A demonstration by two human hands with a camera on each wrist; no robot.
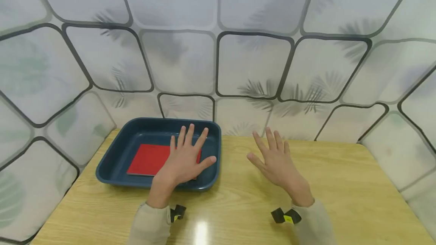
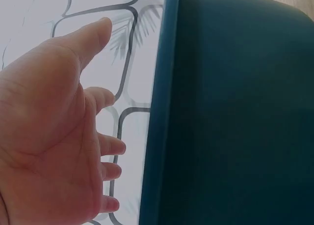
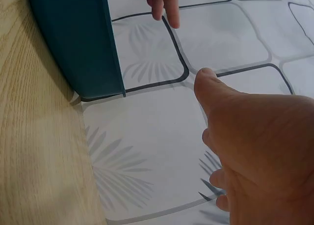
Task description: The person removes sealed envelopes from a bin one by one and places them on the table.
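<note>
My left hand (image 1: 182,162) hovers above a dark blue plastic tray (image 1: 112,162), fingers spread and straight, holding nothing. Under it, inside the tray, lies a flat red booklet (image 1: 146,158), its right part hidden by the hand. To the right of the tray my right hand (image 1: 277,163) is held over the wooden table, its fingers also spread and nothing in them. In the left wrist view the left palm (image 2: 54,126) faces the tray's outer wall (image 2: 235,112). The right wrist view shows the right hand (image 3: 265,141) with its thumb pointing up and left.
A light wooden table (image 1: 340,184) carries the tray on its left side. Behind it and at both sides hangs pale cloth (image 1: 252,67) with dark outlined shapes and leaf prints. Black wrist straps (image 1: 286,216) sit at the sleeve cuffs.
</note>
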